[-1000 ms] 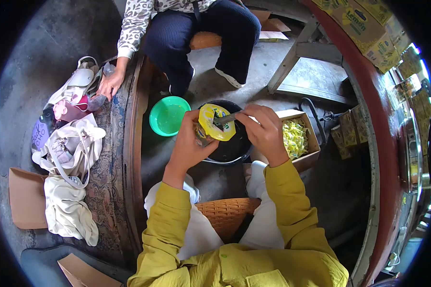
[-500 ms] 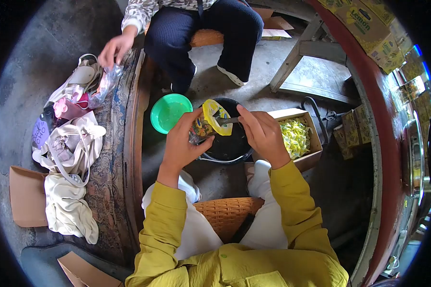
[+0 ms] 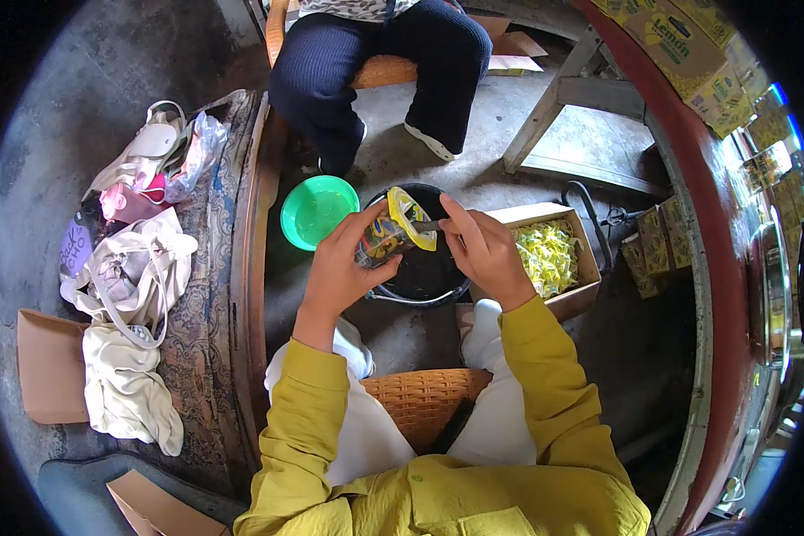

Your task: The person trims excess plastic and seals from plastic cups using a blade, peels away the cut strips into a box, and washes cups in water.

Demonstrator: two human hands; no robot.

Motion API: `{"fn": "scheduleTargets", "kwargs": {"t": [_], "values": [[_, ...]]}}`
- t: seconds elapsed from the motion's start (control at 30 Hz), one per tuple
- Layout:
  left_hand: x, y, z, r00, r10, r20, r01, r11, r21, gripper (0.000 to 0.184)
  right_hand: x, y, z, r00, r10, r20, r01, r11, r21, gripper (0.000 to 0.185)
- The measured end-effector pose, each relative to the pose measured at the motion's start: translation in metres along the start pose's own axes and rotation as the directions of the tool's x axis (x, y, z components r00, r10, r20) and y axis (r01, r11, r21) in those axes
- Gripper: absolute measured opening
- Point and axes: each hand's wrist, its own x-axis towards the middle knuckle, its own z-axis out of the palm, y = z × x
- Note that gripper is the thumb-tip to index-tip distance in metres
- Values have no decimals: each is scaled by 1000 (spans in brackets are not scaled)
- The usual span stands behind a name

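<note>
Left hand [image 3: 344,259] curled in a sideways grip, right hand [image 3: 491,255] pinching — forearms raised.

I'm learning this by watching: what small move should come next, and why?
Probably a short, gentle stroke of the tool inside the yellow rim. The right hand holds the tool at the cup's top, while the left hand grips the tilted cup by its side, above the black bucket.

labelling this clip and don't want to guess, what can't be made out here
All in the head view:
Far end of the tool in the right hand: hidden by the container.
Left palm: hidden behind the left hand.
Depths of the black bucket: too dark.
Person opposite, head and hands: cut off by top edge.
Small print on lemon carton: too small.
</note>
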Motion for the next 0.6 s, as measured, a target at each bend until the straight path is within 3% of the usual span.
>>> {"fn": "scheduleTargets", "kwargs": {"t": [0.13, 0.23, 0.6], "values": [[-3, -2, 5, 999, 51, -18, -52, 998, -40, 64, -2, 2, 3, 1000, 6, -4, -6, 1000, -1, 48], [-3, 2, 1, 996, -80, 38, 83, 991, -108, 61, -1, 0, 1, 1000, 8, -13, -8, 1000, 12, 49], [-10, -12, 10, 983, -97, 156, 146, 928, -341, 57, -2, 1, -1, 1000, -25, -11, 25, 1000, 13, 51]]}}
